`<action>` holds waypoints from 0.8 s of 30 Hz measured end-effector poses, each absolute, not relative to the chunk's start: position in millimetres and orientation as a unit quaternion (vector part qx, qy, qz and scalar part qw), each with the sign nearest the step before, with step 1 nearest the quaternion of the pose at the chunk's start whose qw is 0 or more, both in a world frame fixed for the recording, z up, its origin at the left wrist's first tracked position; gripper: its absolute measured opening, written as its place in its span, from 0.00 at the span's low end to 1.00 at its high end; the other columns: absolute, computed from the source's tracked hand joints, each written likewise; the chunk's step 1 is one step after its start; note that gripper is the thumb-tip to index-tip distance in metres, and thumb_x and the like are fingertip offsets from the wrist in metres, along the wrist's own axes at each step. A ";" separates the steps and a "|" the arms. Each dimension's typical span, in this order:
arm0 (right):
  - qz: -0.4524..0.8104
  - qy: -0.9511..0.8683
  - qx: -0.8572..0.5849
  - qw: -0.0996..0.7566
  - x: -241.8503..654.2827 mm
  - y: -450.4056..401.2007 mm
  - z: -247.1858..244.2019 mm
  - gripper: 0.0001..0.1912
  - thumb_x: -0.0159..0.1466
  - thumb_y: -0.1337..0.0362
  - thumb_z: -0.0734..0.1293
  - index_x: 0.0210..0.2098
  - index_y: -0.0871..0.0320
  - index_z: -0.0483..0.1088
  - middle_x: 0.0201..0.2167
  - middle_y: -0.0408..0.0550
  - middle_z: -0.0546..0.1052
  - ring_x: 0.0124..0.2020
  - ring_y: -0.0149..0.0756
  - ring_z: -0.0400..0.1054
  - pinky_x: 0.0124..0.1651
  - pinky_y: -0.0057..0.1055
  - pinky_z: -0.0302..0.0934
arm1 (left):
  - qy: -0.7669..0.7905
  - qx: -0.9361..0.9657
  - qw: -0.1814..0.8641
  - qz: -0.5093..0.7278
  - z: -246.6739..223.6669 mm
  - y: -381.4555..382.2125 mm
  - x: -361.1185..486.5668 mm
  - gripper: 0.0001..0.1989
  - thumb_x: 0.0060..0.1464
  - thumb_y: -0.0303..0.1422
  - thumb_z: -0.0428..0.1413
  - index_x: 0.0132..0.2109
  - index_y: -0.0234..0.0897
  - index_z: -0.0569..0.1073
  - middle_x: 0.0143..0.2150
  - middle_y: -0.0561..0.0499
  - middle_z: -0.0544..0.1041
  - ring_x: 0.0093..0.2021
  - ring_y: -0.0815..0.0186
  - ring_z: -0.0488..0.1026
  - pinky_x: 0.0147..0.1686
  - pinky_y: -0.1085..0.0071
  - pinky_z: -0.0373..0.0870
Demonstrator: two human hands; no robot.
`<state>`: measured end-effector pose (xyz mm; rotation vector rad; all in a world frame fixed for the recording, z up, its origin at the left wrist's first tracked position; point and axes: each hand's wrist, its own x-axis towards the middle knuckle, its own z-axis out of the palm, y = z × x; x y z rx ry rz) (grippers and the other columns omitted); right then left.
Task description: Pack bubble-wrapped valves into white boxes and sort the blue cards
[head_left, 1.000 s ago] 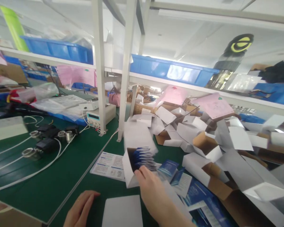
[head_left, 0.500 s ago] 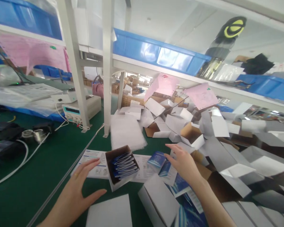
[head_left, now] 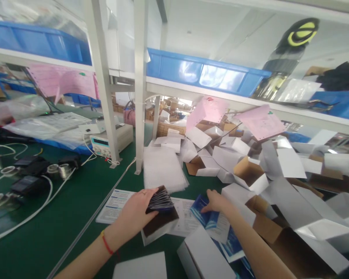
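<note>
A white cardboard box (head_left: 159, 233) with a brown inside stands open on the green bench. Folded leaflets (head_left: 161, 200) are bunched at its far end. My left hand (head_left: 133, 211) reaches over the box's left wall, thumb and fingers closed around the bunch. To the right, my right hand (head_left: 218, 203) pinches a blue printed leaflet (head_left: 200, 208) at the top of a loose pile. More blue and white leaflets (head_left: 231, 246) lie under my right forearm. Beneath the open box is a flat printed sheet (head_left: 184, 215).
Closed white boxes (head_left: 205, 254) sit at the near edge. Many opened white cartons (head_left: 250, 176) heap up on the right. A stack of thin white sheets (head_left: 164, 168) lies behind the box. Shelf posts (head_left: 140, 116), a power supply (head_left: 116, 139) and cabled black devices (head_left: 31, 184) are leftward.
My left hand has moved from beside the box onto the folded leaflets, which are now bunched at its far end. My right hand has closed on a blue leaflet. The view has shifted slightly.
</note>
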<state>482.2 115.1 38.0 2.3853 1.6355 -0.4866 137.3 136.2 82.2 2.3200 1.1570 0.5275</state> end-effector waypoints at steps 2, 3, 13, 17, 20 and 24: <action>-0.180 0.554 0.805 0.112 482.7 122.1 34.9 0.20 0.69 0.57 0.71 0.57 0.59 0.70 0.56 0.53 0.74 0.54 0.46 0.72 0.56 0.50 0.69 | 0.421 0.848 0.259 0.190 82.2 141.2 137.2 0.20 0.54 0.25 0.60 0.54 0.38 0.78 0.55 0.43 0.81 0.55 0.52 0.78 0.58 0.58 0.71; -0.189 0.555 0.802 0.113 482.8 124.0 34.2 0.18 0.69 0.57 0.71 0.55 0.59 0.71 0.55 0.52 0.75 0.53 0.44 0.73 0.55 0.48 0.70 | 0.417 0.848 0.266 0.189 82.3 143.1 137.0 0.15 0.55 0.25 0.60 0.49 0.39 0.80 0.52 0.44 0.83 0.53 0.54 0.79 0.56 0.60 0.72; -0.145 0.640 0.742 -0.135 472.7 110.2 100.7 0.09 0.71 0.60 0.68 0.37 0.60 0.74 0.35 0.44 0.77 0.38 0.36 0.74 0.46 0.39 0.71 | 0.431 0.836 0.285 0.186 84.5 153.2 123.0 0.13 0.52 0.25 0.60 0.45 0.40 0.80 0.47 0.47 0.84 0.48 0.55 0.79 0.51 0.62 0.71; -0.159 0.687 0.648 -0.287 433.3 96.9 143.1 0.16 0.73 0.56 0.59 0.47 0.57 0.75 0.38 0.45 0.79 0.31 0.35 0.73 0.40 0.35 0.70 | 0.458 0.822 0.270 0.206 76.6 156.9 126.0 0.16 0.57 0.29 0.59 0.53 0.38 0.76 0.52 0.42 0.82 0.53 0.51 0.78 0.54 0.58 0.71; -0.195 0.733 0.571 -0.313 390.2 92.9 145.0 0.16 0.71 0.55 0.62 0.42 0.55 0.78 0.39 0.46 0.81 0.35 0.38 0.76 0.40 0.34 0.72 | 0.453 0.821 0.270 0.220 71.4 157.8 127.4 0.16 0.58 0.30 0.57 0.54 0.40 0.75 0.52 0.44 0.82 0.53 0.53 0.79 0.55 0.60 0.72; -0.195 0.775 0.537 -0.270 344.2 95.9 114.7 0.10 0.67 0.66 0.67 0.33 0.49 0.80 0.34 0.42 0.82 0.38 0.41 0.77 0.45 0.36 0.71 | 0.441 0.822 0.273 0.235 69.8 156.7 124.0 0.17 0.64 0.33 0.50 0.57 0.38 0.74 0.55 0.43 0.82 0.56 0.55 0.78 0.58 0.60 0.71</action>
